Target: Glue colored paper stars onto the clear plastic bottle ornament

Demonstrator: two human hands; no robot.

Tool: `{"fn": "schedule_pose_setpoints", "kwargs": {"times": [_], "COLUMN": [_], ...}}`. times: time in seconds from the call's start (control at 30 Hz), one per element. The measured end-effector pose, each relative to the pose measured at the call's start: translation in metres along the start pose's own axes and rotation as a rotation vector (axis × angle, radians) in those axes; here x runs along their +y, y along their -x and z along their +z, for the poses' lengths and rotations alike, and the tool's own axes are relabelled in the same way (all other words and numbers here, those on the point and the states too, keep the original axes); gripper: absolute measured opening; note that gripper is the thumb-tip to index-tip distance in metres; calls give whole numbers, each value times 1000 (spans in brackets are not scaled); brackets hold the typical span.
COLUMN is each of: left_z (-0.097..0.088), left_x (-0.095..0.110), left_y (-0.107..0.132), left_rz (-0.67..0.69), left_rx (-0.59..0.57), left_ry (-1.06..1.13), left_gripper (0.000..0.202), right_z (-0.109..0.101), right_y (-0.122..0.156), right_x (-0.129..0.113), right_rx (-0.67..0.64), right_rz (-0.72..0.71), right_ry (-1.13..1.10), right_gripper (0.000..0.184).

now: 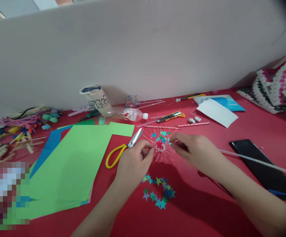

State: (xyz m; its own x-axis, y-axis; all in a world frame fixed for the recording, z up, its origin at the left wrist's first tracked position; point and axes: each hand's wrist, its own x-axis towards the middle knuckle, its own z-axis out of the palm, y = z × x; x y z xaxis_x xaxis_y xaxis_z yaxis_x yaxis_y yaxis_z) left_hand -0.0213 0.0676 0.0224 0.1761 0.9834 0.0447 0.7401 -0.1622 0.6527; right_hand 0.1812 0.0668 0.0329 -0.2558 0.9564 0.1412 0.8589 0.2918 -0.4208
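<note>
Though apart, both hands (135,158) (196,149) near stars (163,133).

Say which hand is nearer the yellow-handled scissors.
Left. The left hand is right beside the scissors, partly overlapping them in view; the right hand is farther off, to the right.

The light is rather dim and even; a soft shadow lies on the red tabletop (133,217) below the right hand (194,148). The upper right corner darkens, the lower left is pixelated.
</note>
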Motion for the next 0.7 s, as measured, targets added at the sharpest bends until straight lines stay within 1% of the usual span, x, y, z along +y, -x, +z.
{"fn": "schedule_pose_setpoints", "kwargs": {"times": [0.1,0.2,0.3,0.43,0.53,0.7], "left_z": [-4,-5,-4,1,3,-2], "left_x": [0,1,4,7,7,7], "left_y": [-2,-1,2,7,8,6], "left_rz": [9,8,4,18,24,13], "left_rx": [9,-32,-107,-186,-191,-138], "left_ry": [-15,-9,57,81,47,19], "left_gripper": [10,15,19,22,22,19], "right_z": [-15,-21,-14,0,6,12], "right_y": [-1,-1,0,3,3,2], "right_x": [8,10,5,-2,-2,1], "right_rx": [19,-54,-136,-131,-126,-104], "right_rz": [55,17,-85,-142,-143,-163], "right_ry": [-27,24,70,125,155,156], "right_gripper": [11,13,11,17,20,17]}}
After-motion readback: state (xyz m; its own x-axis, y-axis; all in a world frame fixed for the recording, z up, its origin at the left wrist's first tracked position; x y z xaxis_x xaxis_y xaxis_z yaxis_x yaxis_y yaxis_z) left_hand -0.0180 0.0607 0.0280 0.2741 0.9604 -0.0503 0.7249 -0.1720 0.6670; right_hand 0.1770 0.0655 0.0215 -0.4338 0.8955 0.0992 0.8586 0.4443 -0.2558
